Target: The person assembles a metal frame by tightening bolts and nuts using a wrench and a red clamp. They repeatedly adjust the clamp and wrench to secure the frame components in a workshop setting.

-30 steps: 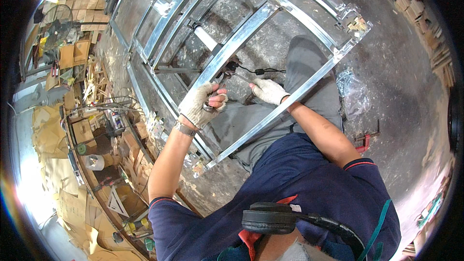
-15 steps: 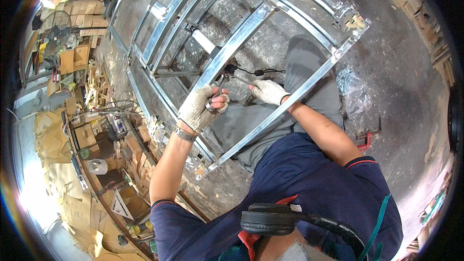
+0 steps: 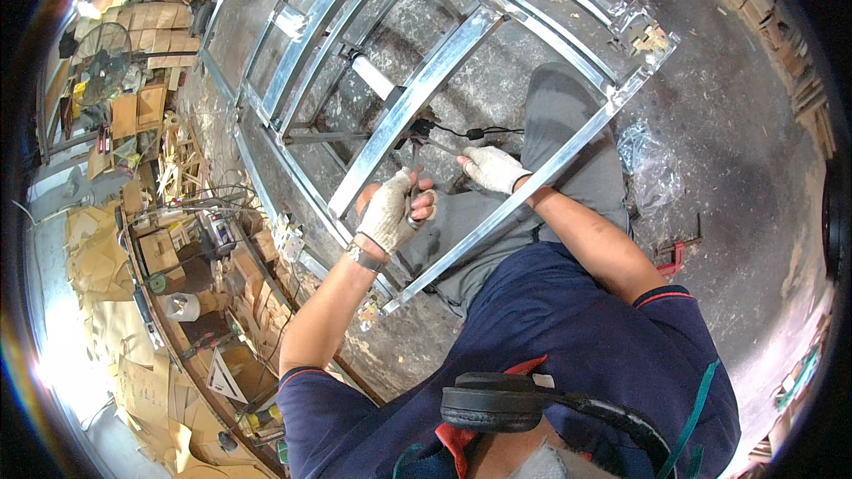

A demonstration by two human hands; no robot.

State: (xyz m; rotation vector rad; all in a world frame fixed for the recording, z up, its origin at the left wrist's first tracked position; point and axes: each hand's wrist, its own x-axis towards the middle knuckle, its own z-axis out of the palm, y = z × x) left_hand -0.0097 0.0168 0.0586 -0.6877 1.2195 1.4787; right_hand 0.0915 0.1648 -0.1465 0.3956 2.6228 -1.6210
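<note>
Both my hands wear off-white fingerless gloves. My left hand point(image 3: 390, 211) is wrapped round a metal wrench point(image 3: 415, 160) whose upper end reaches the dark fitting point(image 3: 421, 128) beneath a silver crossbar point(image 3: 417, 106). In my right hand point(image 3: 493, 168) is a second slim metal tool point(image 3: 441, 148), probably a wrench, pinched and pointed at the same fitting. Where the tools meet the fitting is too small to make out. A white cylinder point(image 3: 373, 77), seemingly a linear actuator, runs from the crossbar to the far side of the metal frame point(image 3: 524, 195).
A black cable point(image 3: 479, 133) trails from the fitting to the right. On the floor at right lie a plastic bag of hardware point(image 3: 646, 164) and a red clamp point(image 3: 679, 257). Cluttered wooden trays point(image 3: 209, 346) and cardboard point(image 3: 84, 248) lie along the left. My legs point(image 3: 568, 124) extend under the frame.
My left hand has moved down and slightly right, turning the wrench more upright. My right hand and its tool have hardly moved.
</note>
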